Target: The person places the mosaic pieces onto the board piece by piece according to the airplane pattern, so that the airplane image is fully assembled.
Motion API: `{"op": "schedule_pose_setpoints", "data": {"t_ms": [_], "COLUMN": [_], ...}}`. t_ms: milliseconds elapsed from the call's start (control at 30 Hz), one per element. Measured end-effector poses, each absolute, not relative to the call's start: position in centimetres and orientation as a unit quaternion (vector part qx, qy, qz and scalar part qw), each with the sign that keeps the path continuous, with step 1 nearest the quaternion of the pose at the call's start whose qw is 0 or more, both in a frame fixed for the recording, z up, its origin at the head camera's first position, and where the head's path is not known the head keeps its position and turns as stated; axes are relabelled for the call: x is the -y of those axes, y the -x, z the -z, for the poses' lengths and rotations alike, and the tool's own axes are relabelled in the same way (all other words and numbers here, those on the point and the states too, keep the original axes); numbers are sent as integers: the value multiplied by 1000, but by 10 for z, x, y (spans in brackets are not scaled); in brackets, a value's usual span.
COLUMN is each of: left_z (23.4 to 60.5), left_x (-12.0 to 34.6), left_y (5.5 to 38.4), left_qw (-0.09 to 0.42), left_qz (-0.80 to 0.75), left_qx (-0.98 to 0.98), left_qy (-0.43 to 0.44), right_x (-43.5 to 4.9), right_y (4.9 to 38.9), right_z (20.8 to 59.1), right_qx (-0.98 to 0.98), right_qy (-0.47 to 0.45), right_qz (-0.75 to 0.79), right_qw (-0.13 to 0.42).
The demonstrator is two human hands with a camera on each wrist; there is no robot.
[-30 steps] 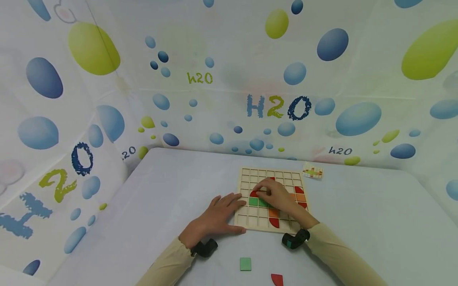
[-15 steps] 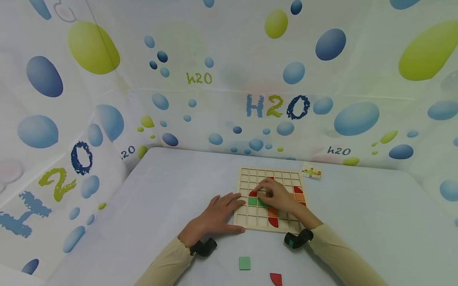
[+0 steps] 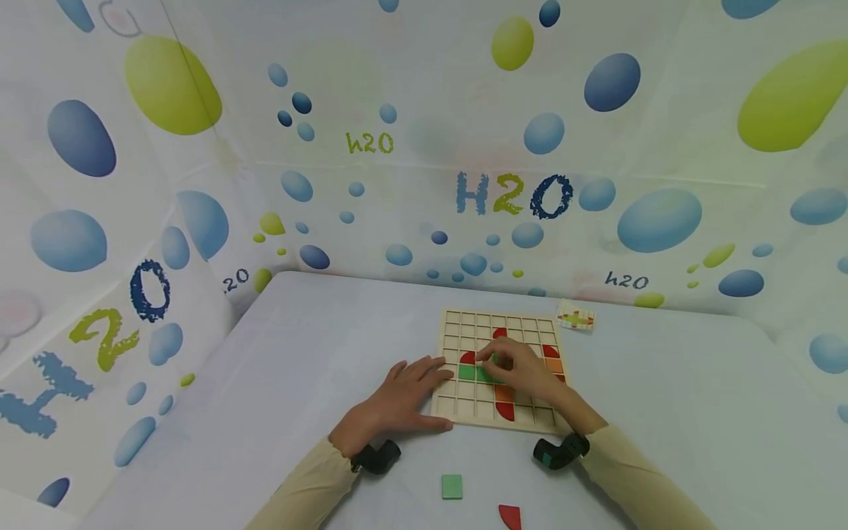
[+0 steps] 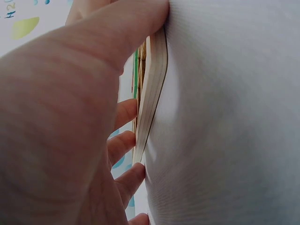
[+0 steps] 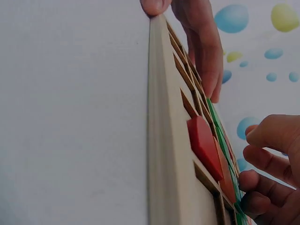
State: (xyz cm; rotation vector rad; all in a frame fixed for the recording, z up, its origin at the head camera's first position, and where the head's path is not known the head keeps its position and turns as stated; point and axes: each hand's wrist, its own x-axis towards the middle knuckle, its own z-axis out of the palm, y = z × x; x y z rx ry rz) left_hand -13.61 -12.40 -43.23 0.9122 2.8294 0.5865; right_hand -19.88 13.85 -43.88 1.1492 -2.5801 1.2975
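A wooden grid board (image 3: pixel 457 405) lies on the white-covered table, with red, green and orange tiles set in some cells. My left hand (image 3: pixel 411 401) is spread along its left side, fingertips at the edge and thumb at the near corner. My right hand (image 3: pixel 523 368) is over the middle of the board, fingers loosely bent near the green tiles. A red quarter-round tile (image 3: pixel 468 358) sits just left of its fingertips, above a green square tile (image 3: pixel 467 372). In the right wrist view, no tile shows between the right fingers (image 5: pixel 265 180). The right hand hides part of the pattern.
A loose green square tile (image 3: pixel 452 486) and a red quarter-round tile (image 3: pixel 510 517) lie on the table in front of the board. A small pattern card (image 3: pixel 576 316) is beside the far right corner. A printed cloth (image 3: pixel 424 184) hangs behind the table.
My right hand has drawn back slightly right, away from the red quarter-round tile, which stays in its cell and shows more fully. The left hand has stayed in place.
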Motion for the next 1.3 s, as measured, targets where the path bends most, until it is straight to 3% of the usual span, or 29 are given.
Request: {"op": "schedule_pose_setpoints", "data": {"t_ms": [233,767,1300], "left_z": [432,431,431], "left_x": [124,124,124], "left_y": [137,136,135], "left_qw": [56,54,45], "left_qz": [-195,-202,-193], "left_qx": [-932,-930,-932], "left_qy": [-302,-302,-305], "right_x": [-135,-118,-105], "right_y": [186,151,127], "right_z": [436,432,425], "right_qx": [843,777,716], "right_qy": [-352,-482,-569], "right_qz": [-407,-402,-370], "right_qw": [-21,-43,-164]}}
